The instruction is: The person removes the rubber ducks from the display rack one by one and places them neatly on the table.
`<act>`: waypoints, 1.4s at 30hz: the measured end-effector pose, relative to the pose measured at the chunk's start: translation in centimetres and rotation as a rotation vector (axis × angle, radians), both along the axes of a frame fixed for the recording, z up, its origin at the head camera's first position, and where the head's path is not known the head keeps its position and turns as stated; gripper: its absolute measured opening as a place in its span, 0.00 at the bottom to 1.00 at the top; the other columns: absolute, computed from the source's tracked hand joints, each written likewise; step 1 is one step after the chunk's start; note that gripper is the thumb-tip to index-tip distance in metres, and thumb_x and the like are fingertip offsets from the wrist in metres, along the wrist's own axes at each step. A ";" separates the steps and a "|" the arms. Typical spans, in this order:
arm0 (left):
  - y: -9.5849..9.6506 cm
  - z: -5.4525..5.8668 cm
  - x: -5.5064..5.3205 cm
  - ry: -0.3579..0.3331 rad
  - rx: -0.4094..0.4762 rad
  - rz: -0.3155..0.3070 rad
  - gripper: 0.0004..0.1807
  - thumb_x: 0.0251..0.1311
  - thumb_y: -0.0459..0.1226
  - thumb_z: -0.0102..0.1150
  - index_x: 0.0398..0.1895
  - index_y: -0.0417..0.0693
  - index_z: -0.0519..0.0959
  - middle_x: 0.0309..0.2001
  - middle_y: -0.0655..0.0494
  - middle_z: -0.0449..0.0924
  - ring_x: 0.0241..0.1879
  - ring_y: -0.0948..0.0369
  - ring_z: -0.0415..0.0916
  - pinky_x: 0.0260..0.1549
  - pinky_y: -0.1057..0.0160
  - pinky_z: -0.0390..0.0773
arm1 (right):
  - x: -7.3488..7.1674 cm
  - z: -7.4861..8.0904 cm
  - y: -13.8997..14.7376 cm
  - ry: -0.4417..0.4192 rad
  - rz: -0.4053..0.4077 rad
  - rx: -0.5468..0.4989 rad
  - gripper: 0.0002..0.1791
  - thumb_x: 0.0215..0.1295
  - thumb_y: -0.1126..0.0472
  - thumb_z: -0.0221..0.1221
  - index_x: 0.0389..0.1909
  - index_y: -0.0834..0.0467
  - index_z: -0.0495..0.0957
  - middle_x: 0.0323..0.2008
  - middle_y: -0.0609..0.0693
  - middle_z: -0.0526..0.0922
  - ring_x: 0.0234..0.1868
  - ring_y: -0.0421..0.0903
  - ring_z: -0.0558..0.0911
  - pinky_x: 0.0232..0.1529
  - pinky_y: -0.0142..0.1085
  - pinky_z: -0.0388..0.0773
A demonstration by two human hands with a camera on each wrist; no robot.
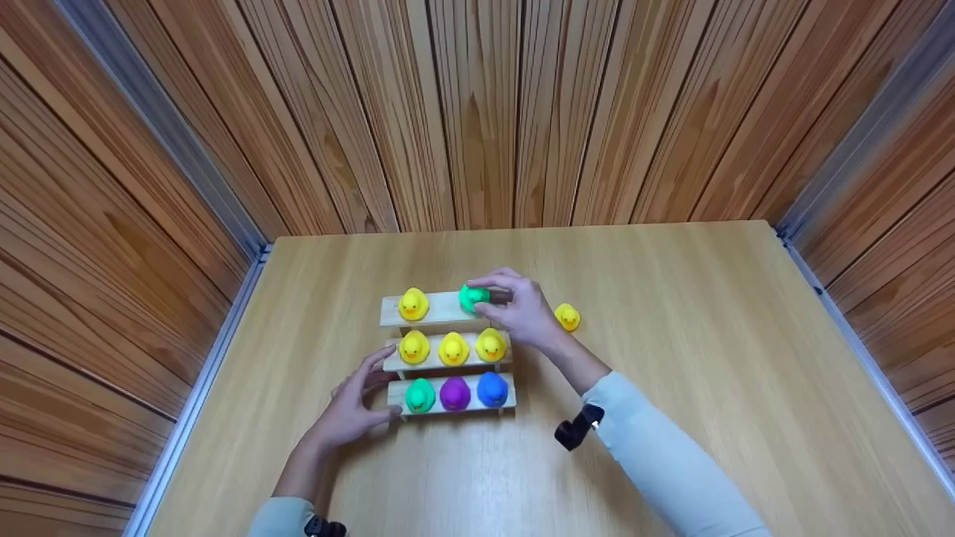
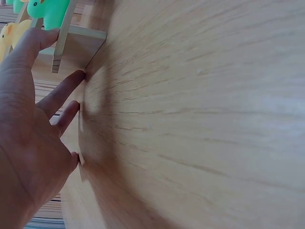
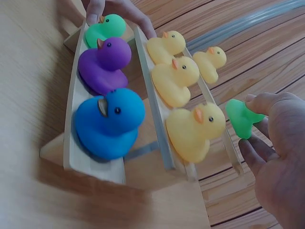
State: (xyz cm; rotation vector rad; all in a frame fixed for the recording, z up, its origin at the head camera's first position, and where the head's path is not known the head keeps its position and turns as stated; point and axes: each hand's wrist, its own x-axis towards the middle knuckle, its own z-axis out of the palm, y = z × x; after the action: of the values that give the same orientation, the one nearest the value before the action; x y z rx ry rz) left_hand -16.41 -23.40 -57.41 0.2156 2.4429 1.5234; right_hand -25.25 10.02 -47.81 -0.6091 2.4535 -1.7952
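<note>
My right hand [image 1: 524,309] pinches a green rubber duck [image 1: 471,297] at the right part of the top step of a small wooden three-step stand [image 1: 443,307]. The right wrist view shows thumb and fingertips on that green duck [image 3: 239,118]. At the stand's left end, my left hand [image 1: 349,410] has its thumb against the bottom step and its other fingers spread. On the top step's left sits a yellow duck [image 1: 413,304]. Three yellow ducks [image 1: 453,348] line the middle step. A green duck [image 1: 420,395], a purple duck [image 1: 455,394] and a blue duck [image 1: 492,389] fill the bottom step.
Another yellow duck [image 1: 567,317] lies on the wooden table [image 1: 671,335], right of the stand and close to my right wrist. Wood-plank walls [image 1: 492,112] with grey metal corner rails [image 1: 858,119] enclose the table at the back and sides.
</note>
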 end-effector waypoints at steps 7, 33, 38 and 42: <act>-0.1 0.1 -0.2 -0.004 0.004 -0.005 0.53 0.66 0.37 0.80 0.88 0.74 0.60 0.83 0.42 0.73 0.82 0.38 0.73 0.83 0.19 0.32 | -0.2 -0.1 1.9 0.003 -0.064 -0.012 0.19 0.76 0.68 0.70 0.65 0.62 0.88 0.63 0.64 0.84 0.69 0.62 0.85 0.76 0.55 0.84; -0.2 -0.2 0.2 0.008 0.013 -0.010 0.53 0.66 0.36 0.80 0.88 0.74 0.61 0.85 0.44 0.71 0.82 0.40 0.74 0.86 0.20 0.51 | -0.3 -2.9 10.0 -0.021 -0.211 0.033 0.21 0.75 0.71 0.70 0.66 0.65 0.86 0.65 0.64 0.83 0.72 0.62 0.84 0.74 0.49 0.84; -0.1 0.0 0.2 0.002 0.007 -0.005 0.53 0.66 0.37 0.80 0.87 0.76 0.61 0.85 0.45 0.71 0.82 0.41 0.74 0.86 0.19 0.47 | -0.2 -3.5 11.5 -0.025 -0.240 0.010 0.21 0.74 0.73 0.69 0.66 0.68 0.85 0.65 0.67 0.83 0.73 0.61 0.83 0.74 0.49 0.83; -0.1 0.1 0.2 -0.006 0.012 -0.004 0.53 0.65 0.37 0.80 0.87 0.78 0.61 0.85 0.47 0.71 0.83 0.42 0.74 0.85 0.19 0.50 | -0.2 -3.8 12.4 -0.031 -0.261 0.000 0.20 0.74 0.74 0.69 0.65 0.70 0.85 0.65 0.68 0.83 0.72 0.62 0.83 0.75 0.50 0.82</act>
State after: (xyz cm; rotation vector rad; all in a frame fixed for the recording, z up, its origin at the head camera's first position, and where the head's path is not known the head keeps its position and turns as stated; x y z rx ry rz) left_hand -16.24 -23.45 -57.35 0.2176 2.4277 1.5345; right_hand -25.49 22.43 -51.64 -0.2678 2.6151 -1.8715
